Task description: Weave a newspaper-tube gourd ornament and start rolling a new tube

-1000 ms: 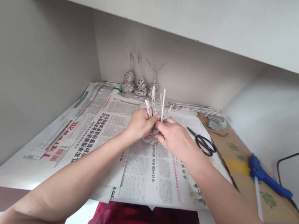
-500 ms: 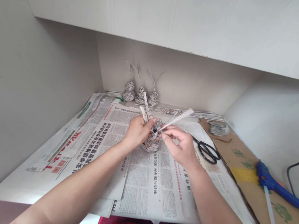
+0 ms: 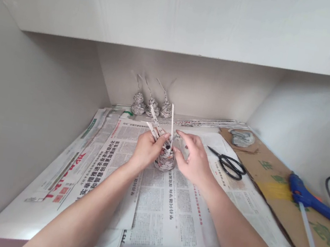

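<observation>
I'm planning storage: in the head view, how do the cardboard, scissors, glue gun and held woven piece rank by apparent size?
1. Cardboard, largest
2. Glue gun, running to the picture's edge
3. Scissors and held woven piece: too alike to rank

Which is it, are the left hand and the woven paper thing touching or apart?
Touching. The head view shows the left hand gripping the woven paper thing at its top, with the thumb over the paper strips.
</observation>
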`<state>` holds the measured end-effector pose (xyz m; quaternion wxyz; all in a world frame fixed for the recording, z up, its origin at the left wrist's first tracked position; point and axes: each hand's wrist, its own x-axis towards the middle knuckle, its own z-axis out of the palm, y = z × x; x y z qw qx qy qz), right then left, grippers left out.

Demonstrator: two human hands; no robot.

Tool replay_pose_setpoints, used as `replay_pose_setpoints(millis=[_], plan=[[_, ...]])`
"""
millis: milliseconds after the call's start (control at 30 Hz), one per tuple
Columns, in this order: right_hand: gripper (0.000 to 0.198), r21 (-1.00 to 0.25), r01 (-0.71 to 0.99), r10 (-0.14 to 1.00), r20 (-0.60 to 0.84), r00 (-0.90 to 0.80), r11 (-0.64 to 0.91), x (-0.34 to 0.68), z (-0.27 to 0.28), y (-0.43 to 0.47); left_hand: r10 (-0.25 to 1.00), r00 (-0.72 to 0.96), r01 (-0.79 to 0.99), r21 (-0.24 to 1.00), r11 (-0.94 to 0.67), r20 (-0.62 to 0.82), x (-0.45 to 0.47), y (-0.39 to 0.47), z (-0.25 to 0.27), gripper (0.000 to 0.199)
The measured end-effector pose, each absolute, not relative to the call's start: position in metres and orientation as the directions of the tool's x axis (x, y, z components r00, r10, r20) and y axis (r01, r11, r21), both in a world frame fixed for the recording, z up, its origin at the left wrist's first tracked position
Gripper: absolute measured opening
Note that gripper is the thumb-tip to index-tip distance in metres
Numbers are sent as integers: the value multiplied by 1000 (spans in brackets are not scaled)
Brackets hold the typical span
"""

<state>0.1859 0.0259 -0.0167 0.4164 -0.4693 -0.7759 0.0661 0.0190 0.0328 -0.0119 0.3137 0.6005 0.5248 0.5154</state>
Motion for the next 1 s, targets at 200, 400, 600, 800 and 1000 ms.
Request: replay_pose_setpoints(millis=[200,400,600,800,1000], plan=[[9,-330,715,707,633,-317,616,191,-17,21,938,-39,367,878,-307,344,18,32,-10,27],[12,-503,592,748,598,-288,630,189,-24,17,930,174,406,836,-368,325,15,26,2,11],[13,-460,644,743,614,-266,611,188,-18,8,924,181,404,831,-382,336,16,27,2,10],[10,-466,701,771,608,-190,539,185,-18,6,935,125,423,835,-353,332,20,26,0,9],[15,-883,401,968,245,-53,245,185,-26,19,916,100,404,825,-394,389,19,31,-8,8]])
